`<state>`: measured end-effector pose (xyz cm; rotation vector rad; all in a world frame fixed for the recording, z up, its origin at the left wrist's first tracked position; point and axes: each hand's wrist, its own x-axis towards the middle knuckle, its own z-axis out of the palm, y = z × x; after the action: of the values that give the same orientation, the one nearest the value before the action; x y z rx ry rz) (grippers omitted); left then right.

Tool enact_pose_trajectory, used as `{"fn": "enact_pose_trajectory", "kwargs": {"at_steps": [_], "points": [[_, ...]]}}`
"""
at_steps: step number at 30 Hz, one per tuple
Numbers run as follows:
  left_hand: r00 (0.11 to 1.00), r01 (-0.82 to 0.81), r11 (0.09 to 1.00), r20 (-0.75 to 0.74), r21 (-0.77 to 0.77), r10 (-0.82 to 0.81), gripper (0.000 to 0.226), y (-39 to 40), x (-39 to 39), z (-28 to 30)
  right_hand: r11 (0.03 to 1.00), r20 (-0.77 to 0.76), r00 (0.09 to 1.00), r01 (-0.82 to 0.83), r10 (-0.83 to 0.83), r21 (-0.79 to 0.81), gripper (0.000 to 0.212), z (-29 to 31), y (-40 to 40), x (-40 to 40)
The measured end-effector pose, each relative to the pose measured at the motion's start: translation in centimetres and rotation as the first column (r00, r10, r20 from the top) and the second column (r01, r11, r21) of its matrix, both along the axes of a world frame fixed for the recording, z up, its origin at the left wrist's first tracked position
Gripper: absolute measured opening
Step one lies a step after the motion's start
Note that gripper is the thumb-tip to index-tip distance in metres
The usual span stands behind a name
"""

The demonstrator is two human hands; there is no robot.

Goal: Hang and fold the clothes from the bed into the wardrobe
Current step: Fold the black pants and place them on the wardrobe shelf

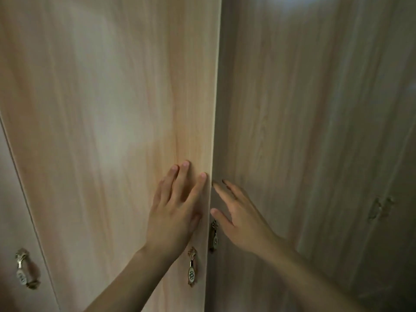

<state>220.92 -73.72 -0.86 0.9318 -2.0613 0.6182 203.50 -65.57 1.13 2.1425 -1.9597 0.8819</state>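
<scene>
Left hand [175,212] lay flat, fingers straight, on wardrobe door [108,131] | right hand [238,221] spread, empty, at neighbouring door's [315,131] edge | clothes unseen | advice: press evenly beside the seam, above the handles [192,266].

Wardrobe [112,109] front in pale wood grain, seen close. The lit left door [101,75] stands slightly proud of the shaded right door [304,109] along their vertical meeting edge. Ornate metal handles are fixed low on the fronts: one [192,266] by the left door's edge, one [214,236] on the right door, one [23,269] far left.
</scene>
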Motion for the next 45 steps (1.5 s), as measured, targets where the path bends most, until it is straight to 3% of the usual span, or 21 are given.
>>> {"fn": "enact_pose_trajectory", "kwargs": {"at_steps": [6,12,23,32,36,41,45], "points": [[1.000,-0.014,0.999,-0.013,-0.036,0.014,0.087,-1.8,-0.9,-0.1,0.968,0.032,0.994,0.108,-0.103,-0.228,0.086,-0.2,-4.4,-1.2],[0.996,-0.085,0.996,0.003,-0.019,0.086,0.083,-3.4,-2.0,0.2,0.919,-0.077,0.976,0.162,-0.203,-0.360,0.116,0.8,-7.1,-2.9],[0.987,-0.161,0.986,-0.041,-0.053,0.158,0.093,-6.2,-3.9,0.3,0.875,-0.158,0.945,0.190,-0.286,-0.445,0.125,-0.9,-10.6,-4.5],[0.988,-0.146,0.986,-0.064,-0.078,0.141,0.103,-7.0,-4.0,-0.4,0.873,-0.155,0.948,0.181,-0.277,-0.453,0.124,-1.1,-10.9,-4.8],[0.981,-0.193,0.981,-0.008,-0.018,0.193,0.105,-6.7,-4.2,0.1,0.897,-0.191,0.938,0.197,-0.290,-0.397,0.121,-0.4,-10.2,-4.3],[0.979,-0.197,0.976,0.063,0.089,0.192,0.090,-4.6,-3.7,1.8,0.936,-0.186,0.952,0.181,-0.245,-0.303,0.108,1.1,-7.9,-3.8],[0.995,-0.097,0.973,-0.004,0.209,0.100,0.066,-2.3,-2.3,3.2,0.973,-0.082,0.991,0.083,-0.103,-0.214,0.086,1.9,-5.6,-4.0]]}}
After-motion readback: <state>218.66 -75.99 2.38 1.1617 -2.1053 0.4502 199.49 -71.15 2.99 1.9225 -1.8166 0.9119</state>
